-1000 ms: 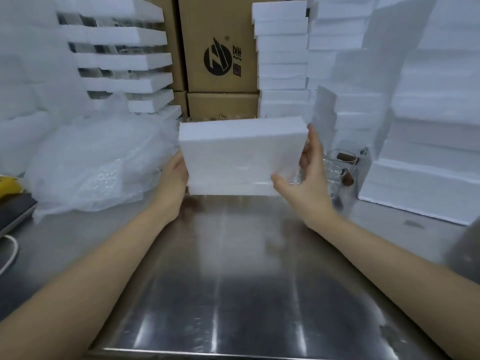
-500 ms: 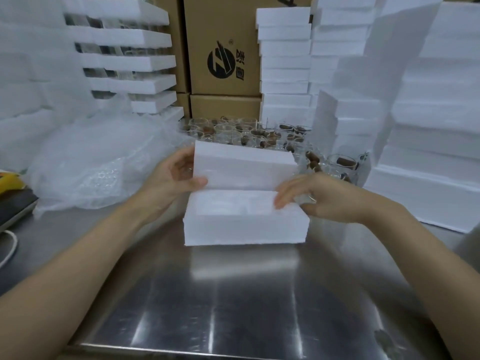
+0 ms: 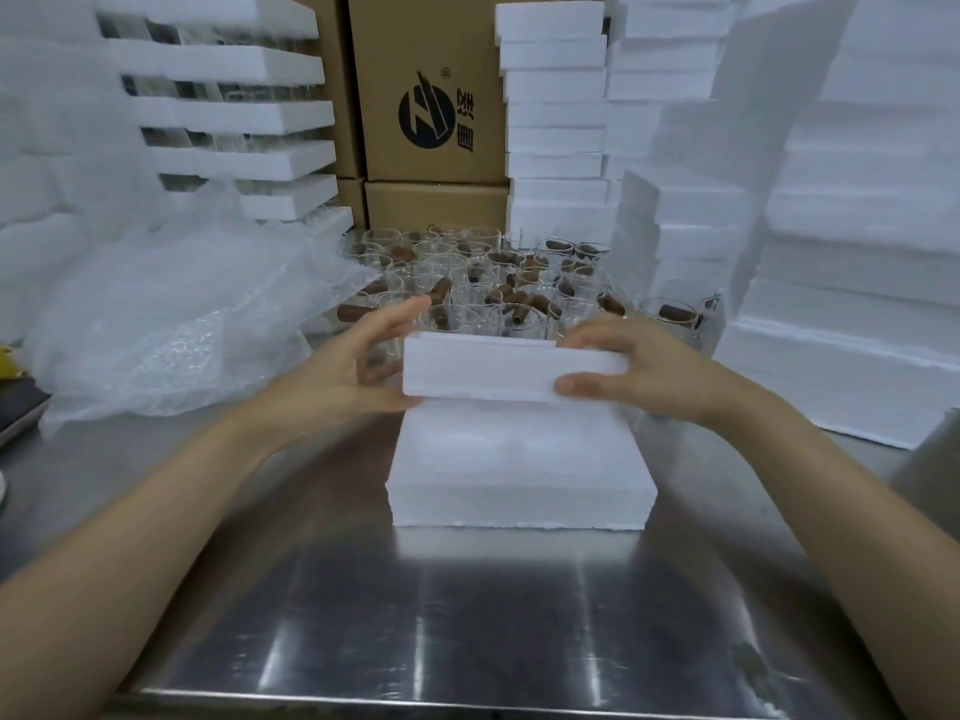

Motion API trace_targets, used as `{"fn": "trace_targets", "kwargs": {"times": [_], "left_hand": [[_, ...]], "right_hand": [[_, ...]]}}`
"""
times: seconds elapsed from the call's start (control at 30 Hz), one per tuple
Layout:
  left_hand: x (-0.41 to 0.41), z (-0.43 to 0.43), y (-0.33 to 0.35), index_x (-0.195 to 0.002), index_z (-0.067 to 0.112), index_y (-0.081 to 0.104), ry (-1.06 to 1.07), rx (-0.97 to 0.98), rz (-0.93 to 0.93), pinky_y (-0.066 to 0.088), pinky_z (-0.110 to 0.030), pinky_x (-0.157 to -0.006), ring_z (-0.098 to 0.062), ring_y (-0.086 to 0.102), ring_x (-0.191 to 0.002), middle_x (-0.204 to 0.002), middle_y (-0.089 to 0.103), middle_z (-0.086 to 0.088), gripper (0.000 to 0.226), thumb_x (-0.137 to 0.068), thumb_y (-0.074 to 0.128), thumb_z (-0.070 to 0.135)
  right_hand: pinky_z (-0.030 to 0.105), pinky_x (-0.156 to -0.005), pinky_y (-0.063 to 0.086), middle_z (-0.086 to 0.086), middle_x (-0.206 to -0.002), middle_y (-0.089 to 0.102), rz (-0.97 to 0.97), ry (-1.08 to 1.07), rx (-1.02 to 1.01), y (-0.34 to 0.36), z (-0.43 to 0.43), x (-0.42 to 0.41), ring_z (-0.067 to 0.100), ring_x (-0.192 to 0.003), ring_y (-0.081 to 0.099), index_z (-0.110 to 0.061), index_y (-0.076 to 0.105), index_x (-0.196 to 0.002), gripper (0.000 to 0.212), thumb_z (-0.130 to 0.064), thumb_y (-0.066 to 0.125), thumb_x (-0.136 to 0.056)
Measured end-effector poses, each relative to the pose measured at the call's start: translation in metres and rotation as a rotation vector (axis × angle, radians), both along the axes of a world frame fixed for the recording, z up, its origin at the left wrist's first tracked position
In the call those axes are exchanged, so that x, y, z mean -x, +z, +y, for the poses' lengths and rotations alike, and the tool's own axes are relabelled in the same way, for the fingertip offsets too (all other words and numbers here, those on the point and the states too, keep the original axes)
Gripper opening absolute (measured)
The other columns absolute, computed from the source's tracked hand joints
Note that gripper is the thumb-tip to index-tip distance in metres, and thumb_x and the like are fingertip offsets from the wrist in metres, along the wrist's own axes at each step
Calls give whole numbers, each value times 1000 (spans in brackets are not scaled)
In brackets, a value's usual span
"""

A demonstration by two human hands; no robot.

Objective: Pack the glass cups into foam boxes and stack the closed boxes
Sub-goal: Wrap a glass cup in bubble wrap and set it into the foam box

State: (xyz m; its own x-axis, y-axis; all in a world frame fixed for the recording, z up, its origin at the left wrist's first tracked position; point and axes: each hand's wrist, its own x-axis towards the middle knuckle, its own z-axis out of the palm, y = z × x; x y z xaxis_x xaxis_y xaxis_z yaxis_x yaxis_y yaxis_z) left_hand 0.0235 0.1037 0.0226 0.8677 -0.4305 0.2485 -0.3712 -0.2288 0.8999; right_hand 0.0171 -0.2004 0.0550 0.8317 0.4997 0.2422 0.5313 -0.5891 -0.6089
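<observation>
Holding a flat white foam lid (image 3: 493,368) dead centre, over the far edge of the blocky foam base (image 3: 519,475) on the shiny steel desk (image 3: 467,615). Pinching its 9 o'clock end with the left hand (image 3: 353,366), its 3 o'clock end with the right hand (image 3: 649,371), fingers curled. Clear glass cups (image 3: 467,283) clustered at 12, crinkly bubble wrap (image 3: 171,314) at 10.

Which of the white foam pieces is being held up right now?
The foam lid, gripped at its ends by the left hand and right hand, above the foam base lying on the table; the others sit stacked.
</observation>
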Motion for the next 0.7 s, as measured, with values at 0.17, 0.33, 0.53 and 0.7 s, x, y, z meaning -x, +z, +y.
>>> {"fn": "trace_targets", "kwargs": {"times": [0.17, 0.33, 0.53, 0.7], "left_hand": [[3, 4, 4, -147, 44, 21, -131, -8, 193, 41, -17, -102, 2, 25, -141, -153, 25, 18, 103, -66, 74, 6], [4, 6, 3, -145, 46, 22, -213, -24, 210, 40, -11, -100, 17, 24, -135, -152, 21, 27, 103, -67, 74, 2], [4, 10, 6, -143, 47, 26, -307, -52, 234, 31, -20, -112, 10, 22, -140, -153, 21, 30, 101, -66, 81, 12], [7, 8, 10, -144, 42, 30, -298, -73, 237, 28, -30, -116, 6, 25, -140, -150, 29, 31, 95, -68, 79, 14]], "right_hand": [[15, -69, 48, -14, -91, 71, 57, 68, -61, -1, 2, 0, 4, -83, 66, -32, 72, -91, 19, -46, 63, -82], [23, -84, 49, -17, -98, 71, -17, 35, 34, -2, 0, -2, 1, -93, 65, -32, 72, -97, 13, -36, 62, -89], [22, -90, 41, -15, -103, 64, -183, 29, 159, -1, 0, -4, 5, -98, 57, -21, 67, -120, 27, -25, 60, -94], [16, -84, 42, -21, -98, 60, -40, 17, 308, -7, 7, -3, 7, -94, 59, -21, 65, -126, 31, -25, 55, -97]]}}
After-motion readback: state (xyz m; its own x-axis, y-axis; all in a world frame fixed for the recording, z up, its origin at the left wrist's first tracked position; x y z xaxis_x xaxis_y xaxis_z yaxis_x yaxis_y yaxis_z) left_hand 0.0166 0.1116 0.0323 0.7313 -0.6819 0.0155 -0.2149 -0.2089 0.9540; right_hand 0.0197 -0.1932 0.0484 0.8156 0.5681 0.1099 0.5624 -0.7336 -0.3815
